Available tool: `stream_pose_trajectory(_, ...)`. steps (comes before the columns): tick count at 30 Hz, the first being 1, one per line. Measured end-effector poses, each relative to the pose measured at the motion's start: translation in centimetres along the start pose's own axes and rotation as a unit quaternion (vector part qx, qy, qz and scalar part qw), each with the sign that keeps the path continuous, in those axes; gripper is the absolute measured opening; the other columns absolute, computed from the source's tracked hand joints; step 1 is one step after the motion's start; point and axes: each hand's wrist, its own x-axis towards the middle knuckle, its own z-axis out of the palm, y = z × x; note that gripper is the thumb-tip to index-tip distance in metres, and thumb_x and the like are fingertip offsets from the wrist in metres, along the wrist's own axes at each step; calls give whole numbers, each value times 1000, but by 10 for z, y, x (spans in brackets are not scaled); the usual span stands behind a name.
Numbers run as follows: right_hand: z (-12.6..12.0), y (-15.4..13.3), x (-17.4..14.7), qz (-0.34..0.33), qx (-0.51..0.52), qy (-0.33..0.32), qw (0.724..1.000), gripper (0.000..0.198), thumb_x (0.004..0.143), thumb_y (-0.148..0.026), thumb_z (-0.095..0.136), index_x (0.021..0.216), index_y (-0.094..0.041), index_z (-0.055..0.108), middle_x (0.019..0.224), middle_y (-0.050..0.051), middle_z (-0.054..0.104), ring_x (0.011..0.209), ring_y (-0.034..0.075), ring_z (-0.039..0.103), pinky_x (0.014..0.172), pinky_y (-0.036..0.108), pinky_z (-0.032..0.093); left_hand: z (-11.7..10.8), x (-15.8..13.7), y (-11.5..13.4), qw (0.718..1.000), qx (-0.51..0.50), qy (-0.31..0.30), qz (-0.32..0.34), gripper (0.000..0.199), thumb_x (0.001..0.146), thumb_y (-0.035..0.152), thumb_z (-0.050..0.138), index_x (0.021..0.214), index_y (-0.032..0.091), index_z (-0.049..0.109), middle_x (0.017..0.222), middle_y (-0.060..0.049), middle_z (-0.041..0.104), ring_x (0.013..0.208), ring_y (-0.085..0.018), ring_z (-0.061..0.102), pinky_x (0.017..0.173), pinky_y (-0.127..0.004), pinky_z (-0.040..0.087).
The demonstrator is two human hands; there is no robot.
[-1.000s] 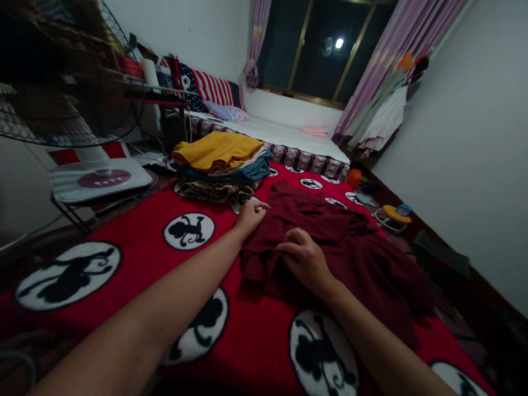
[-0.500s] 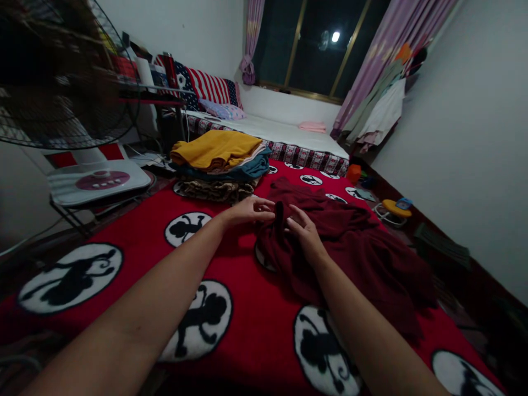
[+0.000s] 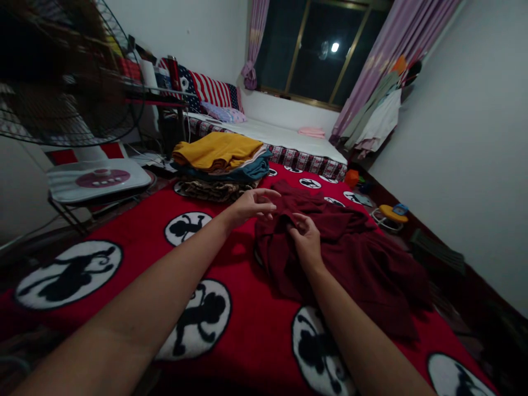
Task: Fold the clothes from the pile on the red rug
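A dark maroon garment (image 3: 355, 258) lies spread and rumpled on a red blanket (image 3: 251, 341) patterned with black monkey figures in white ovals. My right hand (image 3: 305, 236) pinches a fold at the garment's near left edge and lifts it slightly. Just to the left, my left hand (image 3: 253, 206) hovers with its fingers curved and apart, holding nothing. Which part of the garment is pinched I cannot make out. Beyond my left hand sits a stack of folded clothes, with a mustard yellow piece (image 3: 218, 149) on top and a teal piece (image 3: 247, 168) under it.
A wire-caged fan (image 3: 70, 82) stands at the left, its white control base (image 3: 99, 180) below. Past the blanket is a bed (image 3: 272, 132) with pillows. On the right are a yellow stool (image 3: 391, 213) and clothes hanging by the curtain (image 3: 388, 71).
The dark upright fold between my hands has dropped lower. My left hand has come away from the garment and risen slightly, while my right hand has closed on the fold.
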Motion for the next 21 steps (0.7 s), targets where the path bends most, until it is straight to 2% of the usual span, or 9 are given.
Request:
stream_pose_trajectory(2, -1, 1, 1, 28, 54, 5, 998, 33, 72, -33, 62, 102, -19, 59, 98, 8, 71, 93, 23, 67, 86, 39, 53, -5, -1, 5, 1000, -4, 27, 0, 50, 68, 34, 74, 113, 17, 62, 73, 0, 65, 59, -10, 62, 57, -20, 48)
stream_pose_trajectory(6, -2, 2, 3, 36, 62, 13, 997, 30, 75, -35, 60, 100, -20, 61, 99, 7, 71, 93, 22, 67, 84, 37, 54, -8, 0, 2, 992, 124, 21, 20, 43, 66, 40, 76, 97, 14, 67, 72, -1, 65, 62, -11, 60, 55, -20, 43)
stream_pose_trajectory(8, -2, 1, 3, 27, 47, 12, 998, 30, 77, -39, 58, 100, -20, 61, 99, 7, 71, 93, 22, 67, 83, 37, 54, -3, 2, -4, 976, 212, 4, 41, 43, 62, 43, 78, 92, 14, 67, 74, -2, 66, 64, -13, 60, 56, -21, 43)
stream_pose_trajectory(10, -1, 0, 2, 19, 45, 10, 999, 31, 78, -41, 58, 100, -19, 61, 100, 8, 70, 93, 22, 66, 84, 36, 54, 5, 2, -9, 950, 308, 3, 60, 46, 58, 46, 80, 91, 16, 68, 73, -2, 66, 64, -14, 59, 55, -22, 42)
stream_pose_trajectory(13, 0, -4, -1, 15, 59, 0, 998, 32, 77, -41, 60, 101, -19, 62, 102, 8, 70, 96, 23, 66, 86, 37, 53, 17, 4, -14, 918, 387, 12, 86, 38, 59, 36, 78, 91, 18, 67, 70, 0, 66, 63, -14, 59, 56, -22, 42)
stream_pose_trajectory(14, 0, -5, -1, 17, 63, -7, 998, 33, 77, -41, 61, 102, -19, 62, 104, 8, 69, 97, 23, 65, 87, 37, 53, 19, 4, -14, 920, 382, 15, 89, 32, 61, 29, 75, 90, 18, 67, 68, 0, 65, 63, -14, 59, 55, -22, 42)
stream_pose_trajectory(16, 0, -8, -2, 18, 68, -21, 997, 35, 78, -41, 60, 105, -19, 61, 108, 9, 69, 101, 24, 65, 87, 38, 53, 19, 5, -12, 941, 329, 25, 79, 22, 64, 18, 67, 85, 16, 64, 64, 1, 63, 59, -13, 59, 52, -20, 41)
stream_pose_trajectory(19, 1, -14, -4, 1, 56, -37, 998, 41, 81, -43, 57, 115, -20, 56, 114, 10, 66, 105, 24, 64, 90, 38, 52, 15, 6, -4, 981, 180, 70, 33, 16, 65, 17, 61, 81, 15, 60, 61, 2, 61, 52, -10, 57, 47, -18, 42)
stream_pose_trajectory(21, 3, -17, -8, -22, 22, -62, 998, 51, 81, -46, 58, 124, -20, 50, 118, 11, 64, 108, 24, 62, 92, 38, 50, 13, 5, 3, 990, 67, 121, 6, 21, 66, 19, 60, 86, 16, 59, 59, 4, 59, 47, -8, 55, 45, -18, 44)
